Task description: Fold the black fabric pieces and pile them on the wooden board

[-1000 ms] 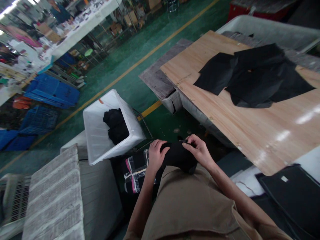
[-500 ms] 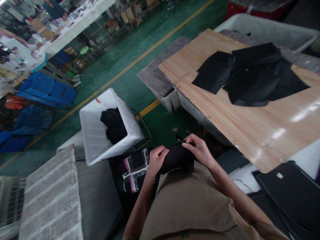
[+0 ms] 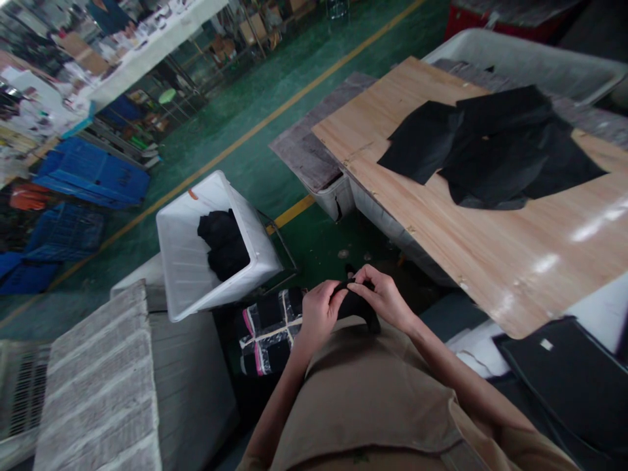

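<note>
A piece of black fabric [image 3: 354,306] hangs between my hands, close in front of my lap. My left hand [image 3: 321,307] pinches its upper edge from the left, thumb and fingers closed. My right hand [image 3: 380,294] grips the same edge from the right, and the fingertips of both hands almost meet. Part of the fabric is hidden behind my hands, so its full shape does not show. Below and left of my left hand lies a bundle of dark cloth [image 3: 271,314] in clear wrap, bound crosswise with a pale band.
A white bin [image 3: 184,275] with black cloth [image 3: 224,245] inside stands ahead to the left. At right, dark fabric pieces [image 3: 500,150] lie on a wooden board [image 3: 490,261]. A covered box [image 3: 103,386] is at lower left; a person [image 3: 110,16] is by a far table.
My hands have come closer together along the black fabric's edge, the left moving right and the right slightly left. The fabric between them has bunched up.
</note>
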